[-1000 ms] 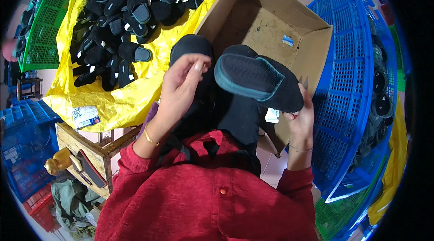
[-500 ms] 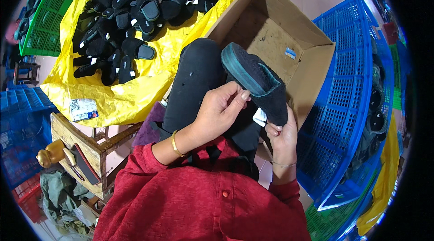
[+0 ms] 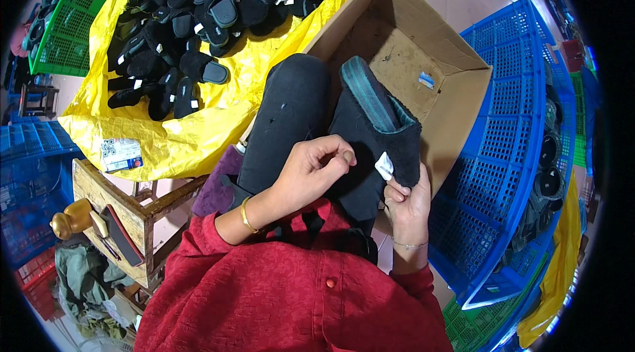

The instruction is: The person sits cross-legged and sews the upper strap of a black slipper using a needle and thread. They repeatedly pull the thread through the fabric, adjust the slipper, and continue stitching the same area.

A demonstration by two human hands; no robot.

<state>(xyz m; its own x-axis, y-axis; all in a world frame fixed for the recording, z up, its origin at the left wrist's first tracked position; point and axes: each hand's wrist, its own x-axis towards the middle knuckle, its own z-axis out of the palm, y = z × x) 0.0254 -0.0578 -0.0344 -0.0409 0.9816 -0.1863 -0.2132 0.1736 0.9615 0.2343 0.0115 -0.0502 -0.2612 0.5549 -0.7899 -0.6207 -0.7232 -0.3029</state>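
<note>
A black fuzzy slipper [image 3: 405, 147] with a dark green striped sole edge is held by its toe end in my right hand [image 3: 409, 203]. Its sole side edge faces left and its heel points up and away from me. From its side sticks out a small white tag [image 3: 384, 166]. Just left of the slipper, apart from it, is my left hand [image 3: 316, 165], with its thumb and forefinger pinched together; whether anything small is between them I cannot make out. The slipper hangs over my right thigh, beside an open cardboard box [image 3: 456, 104].
Many black slippers [image 3: 198, 21] lie heaped on a yellow sack [image 3: 192, 147] at the far left. Blue plastic crates [image 3: 493, 154] stand on the right, one with slippers inside. At left is a wooden stool [image 3: 112, 187] bearing a gold-coloured knobbed tool [image 3: 73, 218].
My left hand has come off the slipper and moved slightly left and down. The slipper has turned in my right hand, and its white tag shows more fully.
</note>
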